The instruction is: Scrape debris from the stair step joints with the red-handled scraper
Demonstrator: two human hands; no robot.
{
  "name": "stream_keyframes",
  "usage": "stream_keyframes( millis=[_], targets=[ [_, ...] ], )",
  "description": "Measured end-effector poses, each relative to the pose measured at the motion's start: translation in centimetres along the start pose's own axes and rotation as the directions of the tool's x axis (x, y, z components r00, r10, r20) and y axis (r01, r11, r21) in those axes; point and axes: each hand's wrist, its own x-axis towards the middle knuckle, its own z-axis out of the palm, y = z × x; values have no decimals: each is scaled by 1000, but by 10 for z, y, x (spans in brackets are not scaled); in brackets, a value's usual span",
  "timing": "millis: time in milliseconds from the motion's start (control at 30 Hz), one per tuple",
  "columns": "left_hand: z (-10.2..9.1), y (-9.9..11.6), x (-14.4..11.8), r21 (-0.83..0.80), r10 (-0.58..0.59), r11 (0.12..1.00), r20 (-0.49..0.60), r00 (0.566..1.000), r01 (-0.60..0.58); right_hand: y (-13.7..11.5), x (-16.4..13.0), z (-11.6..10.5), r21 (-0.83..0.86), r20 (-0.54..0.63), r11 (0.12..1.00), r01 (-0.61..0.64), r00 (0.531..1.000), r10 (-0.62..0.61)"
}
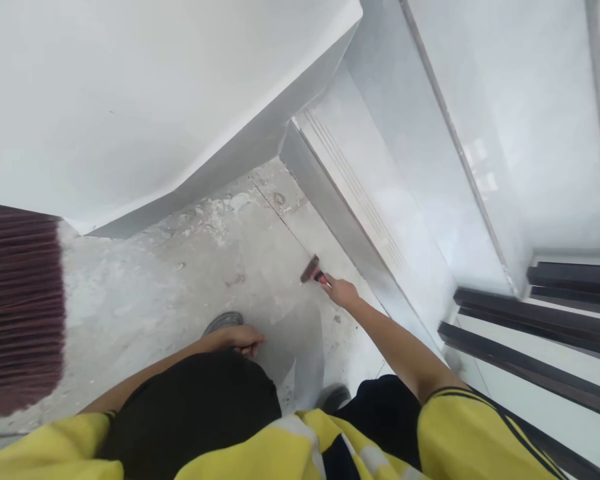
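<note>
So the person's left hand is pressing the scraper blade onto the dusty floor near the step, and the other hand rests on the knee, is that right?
Not quite. The head view shows the right hand holding the scraper against the dusty floor near the step; the left hand rests on the knee.

A right hand (341, 292) holds a scraper (312, 270) on the floor (220, 267) just left of the stair step (380, 220); the left hand (243, 339) rests on a knee, broom (20, 307) far left.
</note>
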Motion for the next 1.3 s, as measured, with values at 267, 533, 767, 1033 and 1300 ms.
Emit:
stream_keyframes(
  millis=[267,533,767,1033,1300],
  targets=[
    [3,2,0,-13,-5,1000,-22,1000,5,-76,60,-53,70,-99,985,156,984,-149],
    [2,7,-5,-7,-2,1000,-33,999,2,-21,0,-1,21,24,1000,21,999,-21],
    [2,8,-8,-25,18,1000,-42,999,-19,17,16,-25,-71,-46,993,-96,995,93],
    [-2,1,-5,-93,21,995,0,1000,-21,-20,117,-119,150,-106,982,114,989,-99],
    [-5,4,-2,-35,11,999,48,999,-10,-39,143,-166,187,-50,970,153,988,-146]
  ],
)
